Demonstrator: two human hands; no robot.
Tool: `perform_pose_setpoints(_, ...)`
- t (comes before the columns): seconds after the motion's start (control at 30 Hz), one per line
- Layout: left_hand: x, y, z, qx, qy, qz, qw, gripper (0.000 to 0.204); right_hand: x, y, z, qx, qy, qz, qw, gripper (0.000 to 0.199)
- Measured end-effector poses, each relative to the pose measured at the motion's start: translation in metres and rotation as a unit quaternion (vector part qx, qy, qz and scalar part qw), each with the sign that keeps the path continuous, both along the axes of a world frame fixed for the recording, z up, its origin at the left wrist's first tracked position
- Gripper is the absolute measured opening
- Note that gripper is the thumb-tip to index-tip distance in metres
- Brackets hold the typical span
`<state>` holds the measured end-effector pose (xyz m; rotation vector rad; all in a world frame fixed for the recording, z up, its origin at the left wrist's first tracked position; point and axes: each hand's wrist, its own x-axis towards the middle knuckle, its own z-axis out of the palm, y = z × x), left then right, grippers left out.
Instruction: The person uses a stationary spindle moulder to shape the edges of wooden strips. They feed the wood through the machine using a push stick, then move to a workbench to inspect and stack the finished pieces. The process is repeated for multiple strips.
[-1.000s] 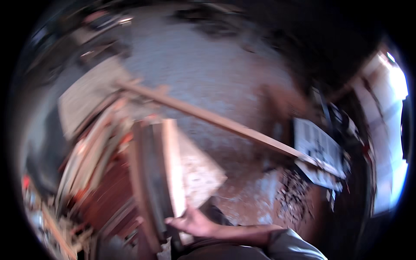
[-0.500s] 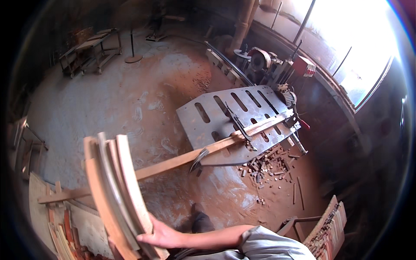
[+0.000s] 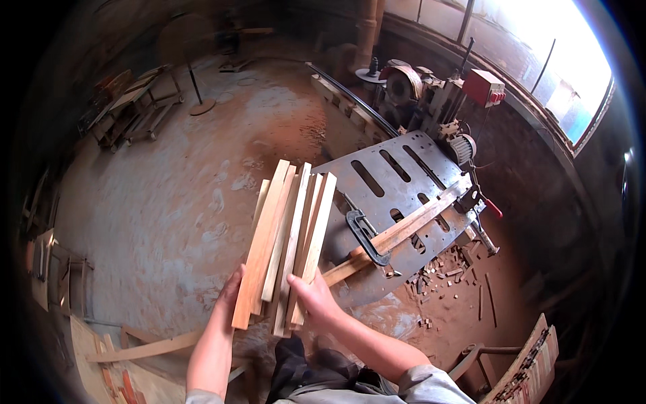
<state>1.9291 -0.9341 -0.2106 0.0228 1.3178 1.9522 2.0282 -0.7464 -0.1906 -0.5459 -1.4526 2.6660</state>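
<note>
A bundle of several long, narrow wooden strips (image 3: 268, 252) is held up in front of my body, their far ends pointing up and slightly right. My left hand (image 3: 232, 288) grips the bundle from its left side, its fingers mostly hidden behind the wood. On the right side my right hand (image 3: 314, 296) is closed round the strips, the thumb lying over their front. Beyond the bundle, to the right, stands a slotted metal machine table (image 3: 340, 170). A long wooden bar (image 3: 416, 221) lies across it, with a dark C-clamp (image 3: 359, 232) at the bar.
Behind the table are a motor (image 3: 463, 147) and a red switch box (image 3: 483, 87). Wood offcuts (image 3: 444, 266) litter the floor beside it. A rack of stacked wood pieces (image 3: 531, 367) stands lower right, a pale board (image 3: 84, 337) lower left, and a wheeled cart (image 3: 138, 94) far left.
The strips have moved right, from the left side to the middle, and now lean rightward. My left hand has come into clear view. The view has shifted too.
</note>
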Motion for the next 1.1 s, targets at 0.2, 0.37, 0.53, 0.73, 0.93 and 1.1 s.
perform_pose_setpoints(0.2,-0.097,0.054,-0.052,-0.016,0.064,-0.068,0.996,0.112,-0.069,0.045,-0.038,0.141,-0.05,-0.015,0.989,0.068)
perform_pose_setpoints(0.37,-0.135,0.078,-0.094,-0.327,0.401,-0.144,0.844,0.114,-0.101,0.057,-0.054,0.306,-0.123,-0.024,0.944,0.074)
perform_pose_setpoints(0.53,-0.147,0.085,-0.112,-0.359,0.504,-0.12,0.777,0.099,-0.114,0.039,-0.062,0.509,-0.142,-0.048,0.848,0.087)
perform_pose_setpoints(0.73,-0.173,0.086,-0.11,-0.361,0.456,-0.081,0.809,0.078,-0.094,0.055,-0.073,0.508,-0.135,-0.068,0.848,0.085)
perform_pose_setpoints(0.93,-0.181,0.085,-0.102,-0.364,0.459,-0.147,0.797,0.069,-0.091,0.066,-0.09,0.468,-0.098,-0.068,0.875,0.081)
perform_pose_setpoints(1.1,-0.164,0.077,-0.092,-0.432,0.364,-0.089,0.82,0.075,-0.071,0.071,-0.078,0.423,-0.116,-0.068,0.896,0.075)
